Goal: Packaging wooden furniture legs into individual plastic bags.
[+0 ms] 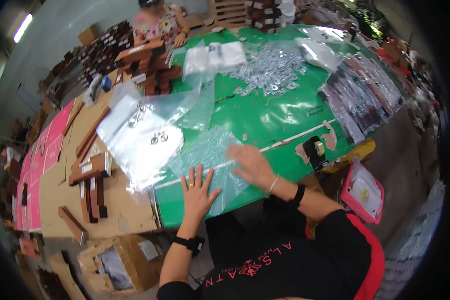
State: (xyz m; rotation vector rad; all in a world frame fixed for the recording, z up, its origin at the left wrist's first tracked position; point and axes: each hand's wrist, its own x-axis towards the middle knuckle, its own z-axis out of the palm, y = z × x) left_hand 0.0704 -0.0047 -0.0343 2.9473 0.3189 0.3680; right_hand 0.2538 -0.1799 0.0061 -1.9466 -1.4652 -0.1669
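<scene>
A clear plastic bag lies flat on the green tabletop in front of me. My left hand rests on its near left part, fingers spread, a ring on one of them. Over the right part of the bag is my right hand, its fingers stretched out and slightly blurred; I cannot tell whether it presses on the plastic. Neither hand holds anything. To the left of the bag, a stack of clear printed bags spreads across the table and onto the cardboard.
Small metal parts are heaped farther back. Packed brown pieces lie at right, beyond a tape dispenser. Brown wooden pieces sit on cardboard at left. A pink basket and an open carton stand below. Another person is across the table.
</scene>
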